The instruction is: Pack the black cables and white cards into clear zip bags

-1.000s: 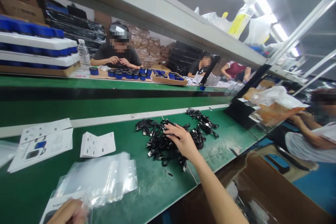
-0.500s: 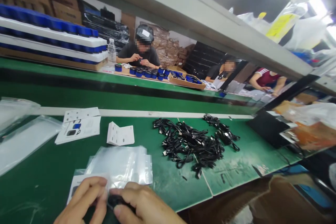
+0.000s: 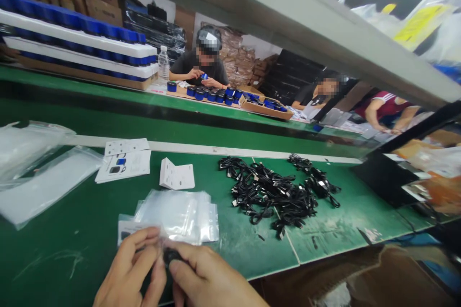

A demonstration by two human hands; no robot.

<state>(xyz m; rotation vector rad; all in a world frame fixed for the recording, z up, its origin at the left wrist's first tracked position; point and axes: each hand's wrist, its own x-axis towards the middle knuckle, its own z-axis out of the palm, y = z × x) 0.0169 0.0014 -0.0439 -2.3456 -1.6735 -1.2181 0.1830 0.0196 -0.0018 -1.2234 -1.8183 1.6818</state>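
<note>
While left hand (image 3: pixel 129 266) pinches a clear plastic zip bag (image 3: pixel 144 234), right hand (image 3: pixel 212 276) grips a small black cable bundle (image 3: pixel 171 255) at its mouth; looks like bagging, bundle needs feeding in.

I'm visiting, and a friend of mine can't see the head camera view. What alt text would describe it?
A person's right hand pinches a small black item, with the left hand beside it, in front of clear plastic bags on a green workbench. A heap of black cables lies to the right, and a co-worker sits beyond.
</note>
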